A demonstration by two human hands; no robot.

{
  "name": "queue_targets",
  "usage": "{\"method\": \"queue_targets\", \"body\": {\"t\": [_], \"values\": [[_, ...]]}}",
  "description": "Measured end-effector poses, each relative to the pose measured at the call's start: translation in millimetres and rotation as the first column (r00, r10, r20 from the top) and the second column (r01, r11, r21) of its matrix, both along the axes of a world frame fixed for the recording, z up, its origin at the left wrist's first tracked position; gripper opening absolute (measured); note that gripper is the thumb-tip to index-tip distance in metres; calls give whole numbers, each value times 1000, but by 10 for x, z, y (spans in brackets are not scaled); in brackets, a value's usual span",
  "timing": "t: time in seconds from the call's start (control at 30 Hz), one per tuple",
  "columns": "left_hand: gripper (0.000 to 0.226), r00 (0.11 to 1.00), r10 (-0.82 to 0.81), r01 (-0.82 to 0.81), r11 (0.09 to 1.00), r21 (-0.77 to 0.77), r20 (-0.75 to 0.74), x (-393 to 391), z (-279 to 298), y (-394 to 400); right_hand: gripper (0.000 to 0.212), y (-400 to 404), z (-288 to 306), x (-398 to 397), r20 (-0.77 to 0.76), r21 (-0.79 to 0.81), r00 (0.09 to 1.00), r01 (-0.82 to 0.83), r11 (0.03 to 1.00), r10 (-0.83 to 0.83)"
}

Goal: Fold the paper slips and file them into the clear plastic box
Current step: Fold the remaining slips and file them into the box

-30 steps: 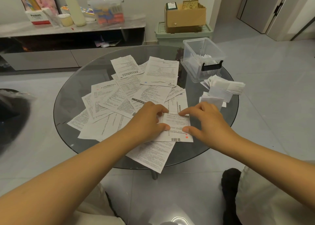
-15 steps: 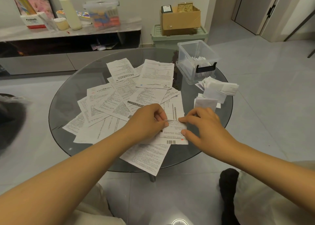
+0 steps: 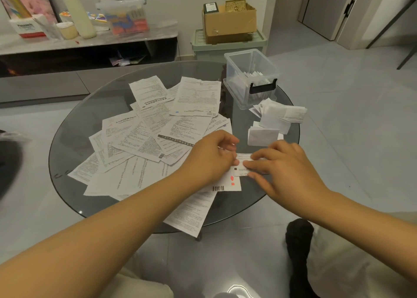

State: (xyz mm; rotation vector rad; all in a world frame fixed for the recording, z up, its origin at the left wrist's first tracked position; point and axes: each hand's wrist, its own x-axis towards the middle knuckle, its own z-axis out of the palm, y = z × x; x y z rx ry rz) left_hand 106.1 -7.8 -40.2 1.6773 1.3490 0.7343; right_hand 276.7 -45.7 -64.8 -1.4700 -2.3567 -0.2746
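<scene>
Paper slip (image 3: 242,162), narrow now after a lengthwise fold, lying at the near edge of the glass bench (image 3: 74,121), on top of a barcoded sheet (image 3: 225,183) from the loose spread.

Pinched at its left end by the left hand (image 3: 209,160), thumb and curled fingers closed on the paper. Pressed at its right end by the right hand (image 3: 286,169), fingers laid nearly flat along the crease and thumb tucked at the lower edge; whether anything is actually gripped there, hard to tell, looking more like pressing than pinching.

Changed over the last second: from a broad flat sheet under both hands to a thin doubled strip, with the hands drawn rightward and closer together. Probably mid-crease then, one fold made and being sharpened, likely another fold across before filing.

Outward: unfolded slips (image 3: 153,135) fanned over the left and middle of the bench, many left to do. Stack of folded slips (image 3: 273,121) to the right, just beside the clear plastic box (image 3: 250,76), lid off, black latch toward the camera, a few folded pieces already standing inside.

Task judged to be early, most sheets untouched.
</scene>
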Motion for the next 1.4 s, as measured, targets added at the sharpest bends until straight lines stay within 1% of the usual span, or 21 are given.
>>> {"method": "queue_targets", "body": {"t": [0.03, 0.1, 0.23, 0.37, 0.5, 0.67, 0.9, 0.97, 1.03, 1.07, 1.17, 1.23, 1.3, 1.4], "values": [[21, 998, -5, 8, 999, 52, -55, 22, 0, 7, 15, 13, -1, 34, 7, 11, 1000, 9, 1000, -9], [21, 985, -4, 29, 989, 143, -174, 47, 6, 10, 20, 36, -2, 82, 18, 22, 999, 28, 999, -29], [19, 962, -15, 76, 974, 215, -272, 49, -2, -6, 17, 90, -29, 141, 51, 99, 998, 44, 994, -49], [16, 957, -34, 105, 966, 236, -286, 10, -17, -16, 17, 154, -55, 207, 65, 156, 992, 95, 983, -106], [18, 951, -30, 104, 967, 231, -307, -51, -21, -19, 19, 217, -73, 230, 39, 183, 992, 114, 977, -123], [18, 948, -18, 97, 967, 235, -317, -130, -17, -46, 17, 211, -72, 195, -40, 211, 995, 94, 973, -87], [16, 944, -21, 104, 965, 240, -329, -242, 16, -87, 22, 108, -2, 41, -66, 248, 998, 4, 969, 12], [13, 932, -42, 136, 961, 241, -360, -295, 16, -97, 22, 95, 8, -1, -69, 232, 997, -15, 973, 32], [14, 908, -94, 202, 952, 231, -407, -357, 8, -102, 23, 87, 10, -42, -72, 204, 997, -22, 979, 37], [19, 885, -126, 246, 943, 222, -448, -388, 5, -113, 23, 83, 12, -62, -71, 189, 997, -24, 982, 38], [48, 774, -217, 374, 915, 152, -595, -500, -15, -163, 22, 80, 1, -116, -67, 132, 995, -65, 989, 74], [65, 729, -265, 419, 902, 104, -631, -558, -42, -184, 22, 65, -21, -125, -84, 49, 988, -125, 991, 128], [70, 736, -272, 423, 900, 107, -620, -606, -66, -204, 31, 38, -47, -135, -102, -62, 979, -185, 981, 178], [62, 760, -250, 417, 895, 156, -600, -644, -105, -214, 45, 13, -73, -132, -66, -139, 971, -238, 961, 231]]}}
